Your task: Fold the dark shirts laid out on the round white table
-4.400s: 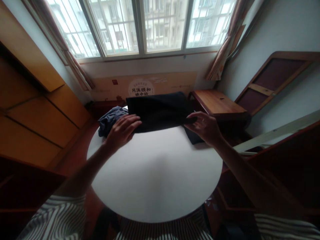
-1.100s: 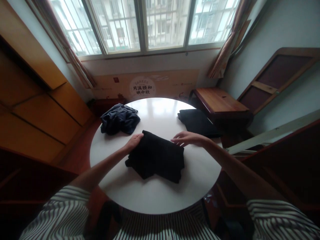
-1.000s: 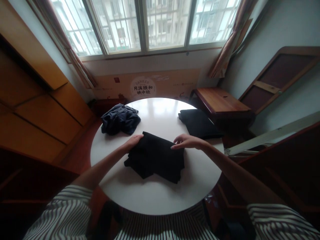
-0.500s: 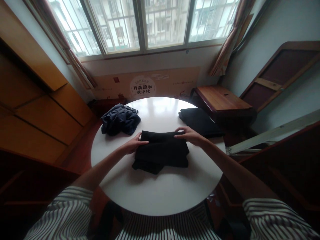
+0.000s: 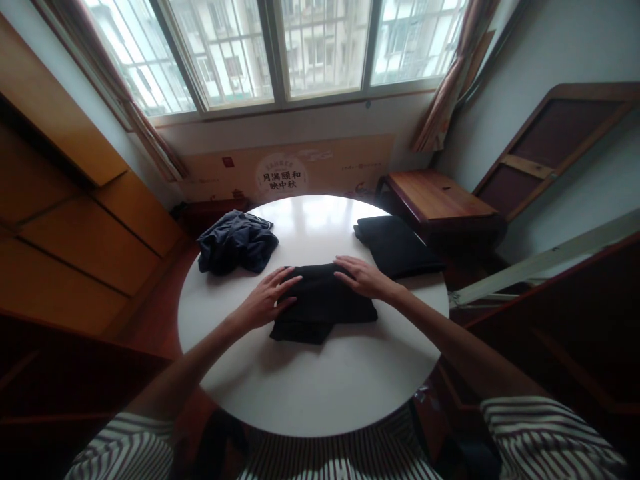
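A folded black garment (image 5: pixel 325 300) lies on the white round table (image 5: pixel 320 393) in front of me; its exact kind does not show. One layer of it sticks out at the lower left. My left hand (image 5: pixel 267 297) rests on its left side with fingers spread. Across its upper right edge lies my right hand (image 5: pixel 365 275), palm down, fingers stretched out on the cloth. Neither hand grips the fabric. To the right is another folded black garment (image 5: pixel 400 247), and a crumpled dark blue garment (image 5: pixel 237 241) sits at the table's far left.
A low wooden table (image 5: pixel 440 197) stands behind the round table on the right. Wooden cabinets (image 5: pixel 80 230) line the left side. Barred windows (image 5: pixel 320 47) with curtains (image 5: pixel 443 107) are ahead, above a printed banner (image 5: pixel 340 163). A wooden panel (image 5: pixel 550 140) leans on the right wall.
Both hands have gone from pinching the garment's upper edge to lying spread on top of it. The garment now sits flatter. My view has shifted slightly.
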Motion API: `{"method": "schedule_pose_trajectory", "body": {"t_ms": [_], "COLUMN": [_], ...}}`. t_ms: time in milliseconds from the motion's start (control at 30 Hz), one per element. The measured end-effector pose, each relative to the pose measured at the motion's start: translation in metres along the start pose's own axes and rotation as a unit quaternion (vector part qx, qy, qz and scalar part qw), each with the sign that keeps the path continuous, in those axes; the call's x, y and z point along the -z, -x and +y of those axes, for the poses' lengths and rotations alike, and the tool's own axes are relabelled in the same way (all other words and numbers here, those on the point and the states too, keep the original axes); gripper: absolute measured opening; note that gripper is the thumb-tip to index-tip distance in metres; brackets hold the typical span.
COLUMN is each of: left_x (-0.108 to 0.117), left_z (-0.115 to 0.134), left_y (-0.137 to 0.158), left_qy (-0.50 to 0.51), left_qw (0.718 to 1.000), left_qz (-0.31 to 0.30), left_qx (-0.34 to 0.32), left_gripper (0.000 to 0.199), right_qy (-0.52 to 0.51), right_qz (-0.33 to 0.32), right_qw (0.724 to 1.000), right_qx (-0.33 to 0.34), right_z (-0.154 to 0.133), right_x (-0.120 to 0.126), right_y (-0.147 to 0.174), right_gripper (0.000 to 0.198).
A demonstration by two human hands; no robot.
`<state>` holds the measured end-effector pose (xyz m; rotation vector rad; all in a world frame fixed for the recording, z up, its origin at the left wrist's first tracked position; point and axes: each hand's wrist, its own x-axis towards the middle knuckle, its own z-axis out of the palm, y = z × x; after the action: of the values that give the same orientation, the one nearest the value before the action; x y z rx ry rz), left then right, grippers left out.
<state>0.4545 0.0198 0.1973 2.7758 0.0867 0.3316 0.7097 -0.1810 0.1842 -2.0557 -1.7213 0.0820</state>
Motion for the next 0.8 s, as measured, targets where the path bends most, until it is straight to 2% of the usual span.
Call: {"method": "schedule_pose_trajectory", "body": {"t_ms": [100, 200, 267, 367, 500, 567, 700, 800], "left_x": [0.002, 0.007, 0.013, 0.02, 0.021, 0.021, 0.024, 0.028], "left_z": [-0.003, -0.004, -0.003, 0.0, 0.004, 0.007, 0.015, 0.019], "left_y": [0.008, 0.018, 0.023, 0.028, 0.03, 0.03, 0.032, 0.03], "left_qy": [-0.007, -0.02, -0.025, -0.011, -0.01, -0.018, -0.015, 0.014], "left_qw": [0.997, 0.998, 0.999, 0.996, 0.986, 0.983, 0.981, 0.98], "left_qz": [-0.078, -0.061, -0.037, -0.037, -0.068, -0.072, -0.071, -0.092], "left_qx": [0.003, 0.008, -0.015, -0.081, -0.153, -0.169, -0.177, -0.174], "left_gripper": [0.054, 0.052, 0.047, 0.038, 0.026, 0.027, 0.025, 0.02], "right_qy": [0.022, 0.038, 0.043, 0.051, 0.097, 0.123, 0.093, 0.006], "right_qz": [-0.013, 0.028, 0.072, 0.115, 0.046, 0.023, 0.019, 0.04], "right_qw": [0.999, 0.997, 0.995, 0.992, 0.985, 0.978, 0.981, 0.992], "right_qx": [-0.022, -0.053, -0.054, -0.003, 0.135, 0.167, 0.17, 0.121], "right_z": [0.009, 0.011, 0.004, -0.018, -0.041, -0.044, -0.041, -0.04], "right_x": [-0.015, -0.017, -0.012, 0.0, 0.007, 0.007, 0.007, 0.01], "right_y": [0.017, 0.033, 0.043, 0.061, 0.086, 0.098, 0.113, 0.113], "right_gripper": [0.059, 0.053, 0.046, 0.037, 0.032, 0.023, 0.032, 0.024]}}
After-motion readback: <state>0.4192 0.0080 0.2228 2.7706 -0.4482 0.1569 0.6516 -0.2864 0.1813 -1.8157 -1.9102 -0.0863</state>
